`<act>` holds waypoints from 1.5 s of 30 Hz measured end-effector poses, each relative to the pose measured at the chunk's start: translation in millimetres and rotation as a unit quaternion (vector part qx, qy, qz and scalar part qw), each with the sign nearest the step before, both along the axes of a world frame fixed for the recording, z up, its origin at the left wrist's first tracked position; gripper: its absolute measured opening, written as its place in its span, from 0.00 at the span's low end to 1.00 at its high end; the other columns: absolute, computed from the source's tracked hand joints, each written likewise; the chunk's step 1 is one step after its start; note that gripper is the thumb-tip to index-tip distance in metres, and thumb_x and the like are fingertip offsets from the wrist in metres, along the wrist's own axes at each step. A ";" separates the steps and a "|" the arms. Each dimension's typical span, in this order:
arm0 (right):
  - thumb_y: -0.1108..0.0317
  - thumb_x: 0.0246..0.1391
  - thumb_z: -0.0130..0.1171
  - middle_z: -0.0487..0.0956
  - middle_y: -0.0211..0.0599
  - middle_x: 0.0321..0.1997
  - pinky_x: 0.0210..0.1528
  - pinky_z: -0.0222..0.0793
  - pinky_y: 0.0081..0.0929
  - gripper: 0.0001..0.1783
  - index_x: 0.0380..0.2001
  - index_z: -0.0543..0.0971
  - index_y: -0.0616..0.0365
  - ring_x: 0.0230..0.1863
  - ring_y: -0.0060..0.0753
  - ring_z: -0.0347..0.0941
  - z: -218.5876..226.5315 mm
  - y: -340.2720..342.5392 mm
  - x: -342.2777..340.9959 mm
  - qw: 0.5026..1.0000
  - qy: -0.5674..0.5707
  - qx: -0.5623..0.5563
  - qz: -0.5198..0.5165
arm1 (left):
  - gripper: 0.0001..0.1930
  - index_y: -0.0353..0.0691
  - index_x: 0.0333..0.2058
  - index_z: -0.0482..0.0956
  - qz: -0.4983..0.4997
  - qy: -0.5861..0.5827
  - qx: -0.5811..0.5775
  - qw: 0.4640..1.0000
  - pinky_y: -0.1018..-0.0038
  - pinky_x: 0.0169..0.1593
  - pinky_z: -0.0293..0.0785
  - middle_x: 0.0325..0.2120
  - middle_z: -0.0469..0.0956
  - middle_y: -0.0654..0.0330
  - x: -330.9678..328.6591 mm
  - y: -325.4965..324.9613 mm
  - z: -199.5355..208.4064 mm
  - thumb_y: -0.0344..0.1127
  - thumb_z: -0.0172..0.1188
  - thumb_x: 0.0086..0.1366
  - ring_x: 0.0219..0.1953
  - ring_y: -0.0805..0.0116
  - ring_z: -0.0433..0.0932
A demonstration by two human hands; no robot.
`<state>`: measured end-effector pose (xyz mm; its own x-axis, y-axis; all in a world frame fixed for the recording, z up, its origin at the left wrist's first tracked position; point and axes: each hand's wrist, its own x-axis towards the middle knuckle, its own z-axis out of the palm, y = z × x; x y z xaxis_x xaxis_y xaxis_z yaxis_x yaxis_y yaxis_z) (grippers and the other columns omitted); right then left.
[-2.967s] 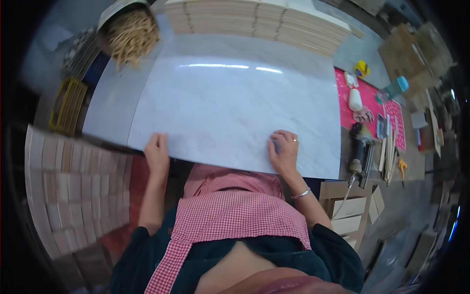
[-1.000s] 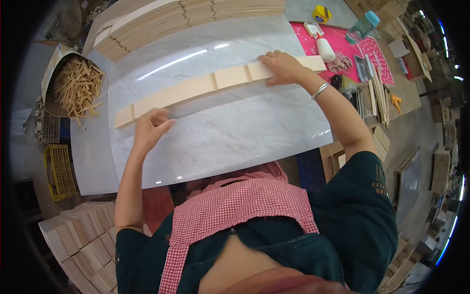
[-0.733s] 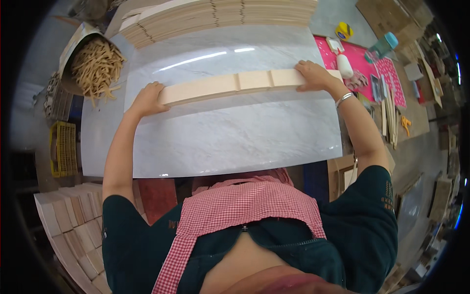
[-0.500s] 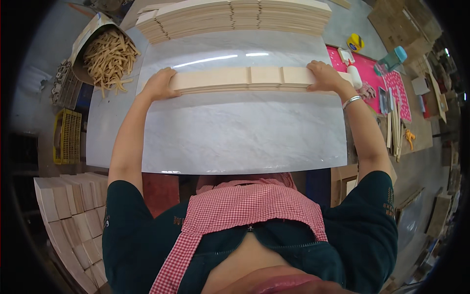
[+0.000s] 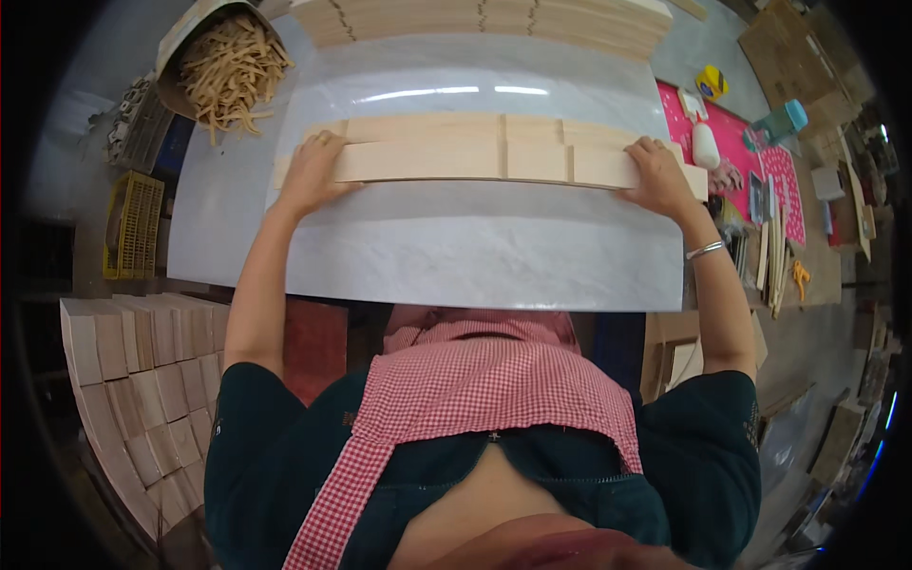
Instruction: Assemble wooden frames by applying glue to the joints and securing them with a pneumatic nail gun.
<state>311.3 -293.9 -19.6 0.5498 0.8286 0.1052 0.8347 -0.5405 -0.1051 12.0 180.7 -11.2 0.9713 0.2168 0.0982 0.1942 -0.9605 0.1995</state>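
A long, pale wooden board (image 5: 418, 161) with narrow grooves across it lies sideways before me. Behind it shows a second grooved board (image 5: 427, 126), offset toward the far side. My left hand (image 5: 312, 176) is closed around the front board near its left end, fingers over the top. Near the other end, my right hand (image 5: 660, 180) grips the same board, its fingers bent over the far edge. Both thumbs are on the near side. Whether more boards lie beneath is hidden.
A grey marbled table (image 5: 475, 247) lies under the boards. At its far side stands a large stack of similar boards (image 5: 408, 24). A sack of wood strips (image 5: 233, 71) is far left; a white bottle (image 5: 705, 147) stands right, on a pink cloth (image 5: 670, 104). Stacked wood blocks (image 5: 142, 380) stand lower left.
The front board has shifted nearer to me, so the board behind it now shows as a separate strip. Both hands have moved with the front board. The whole view has tilted slightly.
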 end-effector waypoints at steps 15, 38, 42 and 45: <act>0.64 0.34 0.79 0.76 0.42 0.49 0.57 0.67 0.41 0.36 0.50 0.76 0.57 0.49 0.49 0.69 -21.9 -65.1 -75.6 0.986 0.083 0.134 0.046 | 0.33 0.38 0.53 0.77 -0.011 -0.056 -0.037 0.998 0.60 0.58 0.67 0.51 0.74 0.52 -87.3 -27.3 -46.4 0.41 0.76 0.48 0.51 0.51 0.72; 0.54 0.43 0.75 0.78 0.33 0.54 0.59 0.64 0.39 0.22 0.41 0.81 0.50 0.56 0.43 0.70 -48.1 -91.0 -115.9 0.978 -0.018 0.205 -0.042 | 0.28 0.39 0.53 0.77 0.015 -0.095 -0.129 0.987 0.62 0.65 0.63 0.55 0.72 0.53 -125.4 -59.7 -59.0 0.33 0.74 0.52 0.60 0.51 0.68; 0.60 0.49 0.68 0.80 0.40 0.48 0.49 0.72 0.38 0.18 0.43 0.80 0.54 0.46 0.45 0.76 -34.1 -128.9 -89.4 0.928 -0.217 0.164 -0.254 | 0.27 0.38 0.54 0.77 0.025 -0.105 -0.123 0.986 0.62 0.66 0.63 0.57 0.71 0.52 -123.0 -63.6 -61.0 0.31 0.73 0.54 0.62 0.52 0.68; 0.59 0.52 0.65 0.80 0.43 0.45 0.49 0.73 0.40 0.20 0.46 0.79 0.55 0.46 0.48 0.76 -46.6 -177.0 -76.9 0.874 -0.270 0.044 -0.400 | 0.27 0.38 0.55 0.77 0.031 -0.108 -0.123 0.986 0.62 0.66 0.63 0.59 0.71 0.52 -125.9 -66.5 -61.9 0.30 0.72 0.55 0.62 0.52 0.68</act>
<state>234.4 -470.8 -66.2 0.7999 0.1759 0.5738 0.1329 -0.9843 0.1166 -113.9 114.2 -73.1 0.9172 0.3187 0.2390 0.1790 -0.8657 0.4674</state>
